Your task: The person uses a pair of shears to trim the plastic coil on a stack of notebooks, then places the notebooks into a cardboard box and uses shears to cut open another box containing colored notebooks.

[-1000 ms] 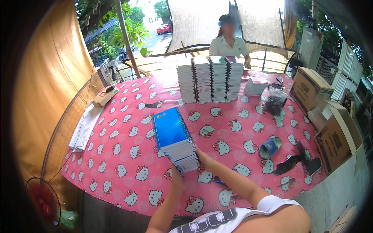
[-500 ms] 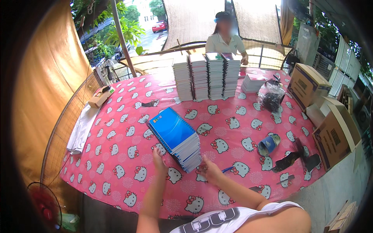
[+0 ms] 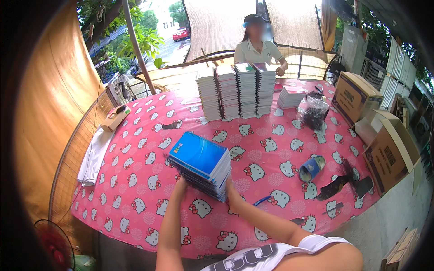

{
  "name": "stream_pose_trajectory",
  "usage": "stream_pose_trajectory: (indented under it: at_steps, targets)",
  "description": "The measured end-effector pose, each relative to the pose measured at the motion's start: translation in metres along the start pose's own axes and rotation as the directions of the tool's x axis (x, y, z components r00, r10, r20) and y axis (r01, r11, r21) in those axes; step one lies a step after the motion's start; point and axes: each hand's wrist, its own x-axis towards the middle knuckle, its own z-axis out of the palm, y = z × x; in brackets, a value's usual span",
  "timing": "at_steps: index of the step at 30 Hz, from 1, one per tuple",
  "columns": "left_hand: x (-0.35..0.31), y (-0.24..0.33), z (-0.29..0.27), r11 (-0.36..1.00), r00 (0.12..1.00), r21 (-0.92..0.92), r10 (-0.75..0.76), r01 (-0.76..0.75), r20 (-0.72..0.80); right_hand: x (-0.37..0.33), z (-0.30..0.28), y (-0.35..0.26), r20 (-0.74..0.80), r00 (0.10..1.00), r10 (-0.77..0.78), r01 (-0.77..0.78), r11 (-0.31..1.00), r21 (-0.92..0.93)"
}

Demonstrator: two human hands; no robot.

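Observation:
A stack of spiral notebooks with a bright blue top cover is in front of me, between my two hands. My left hand presses on its near-left side, below the dark coil bindings, its fingers mostly hidden by the stack. Against the right side, along the white page edges, is my right hand, also partly hidden. Both hands grip the stack from opposite sides. Whether its base touches the table cannot be made out. A blue pen-like object lies just right of my right wrist.
Tall notebook stacks stand at the far side, before a person in a white shirt. A pink patterned cloth covers the table. Toward the right are a clear bag, a tape roll, dark scraps and cardboard boxes.
The notebook stack has turned, its top cover now facing more toward me. My right hand has come in from beside the stack to press on its side; my left hand has moved under its left edge.

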Motion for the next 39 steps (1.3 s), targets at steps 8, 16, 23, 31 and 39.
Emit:
stream_pose_trajectory:
  at_steps: [8,16,23,31,39]
  targets:
    - [-0.126,-0.013,0.021,0.973,0.988,-0.180,-0.150,0.142,-0.032,0.041,-0.013,-0.077,0.429,0.903,0.014,0.087,0.973,-0.216]
    - [-0.169,-0.040,0.128,0.898,0.983,-0.415,-0.180,0.148,-0.039,0.120,-0.020,-0.102,0.635,0.763,0.124,0.162,0.913,-0.373]
    - [-0.145,-0.031,0.104,0.878,0.908,-0.467,-0.105,-0.107,-0.405,0.135,-0.032,-0.084,0.476,0.844,-0.248,0.337,0.935,-0.109]
    - [-0.100,0.037,0.135,0.698,0.896,-0.585,0.195,-0.413,-0.400,0.118,-0.013,-0.062,0.040,0.769,-0.638,0.639,0.769,-0.024]
    - [-0.099,0.054,0.151,0.411,0.912,-0.818,0.254,-0.403,-0.322,0.121,0.001,-0.055,-0.039,0.715,-0.698,0.691,0.715,-0.108]
